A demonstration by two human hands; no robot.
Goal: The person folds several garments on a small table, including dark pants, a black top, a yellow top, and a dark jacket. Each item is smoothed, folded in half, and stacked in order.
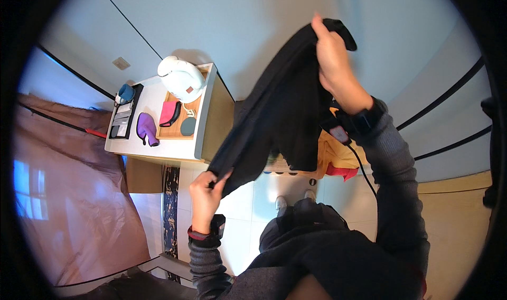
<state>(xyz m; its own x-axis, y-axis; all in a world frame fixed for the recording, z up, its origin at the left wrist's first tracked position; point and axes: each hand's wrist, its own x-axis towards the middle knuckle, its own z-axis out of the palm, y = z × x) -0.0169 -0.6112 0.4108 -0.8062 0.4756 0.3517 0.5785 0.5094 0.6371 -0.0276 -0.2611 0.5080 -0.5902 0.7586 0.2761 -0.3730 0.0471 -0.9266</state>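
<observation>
A black cloth garment (280, 99) is stretched on a slant between my two hands, its exact kind not plain. My left hand (205, 198), lower and to the left, pinches one end of its edge between thumb and fingers. Higher up on the right, my right hand (336, 62) grips the other end, with the thumb pointing up and a flap of cloth folding over beyond it. Loose cloth hangs below the taut edge. Both wrists wear dark bands with small devices, and a black cable runs down from the right one.
A white-topped cabinet (177, 148) stands left, bearing a white kettle (182, 81), a wooden tray (174, 134), a purple cloth item (147, 129) and a blue cup (125, 93). Yellow cloth (340, 155) lies beyond my feet, partly hidden. A brown curtain (90, 205) hangs far left.
</observation>
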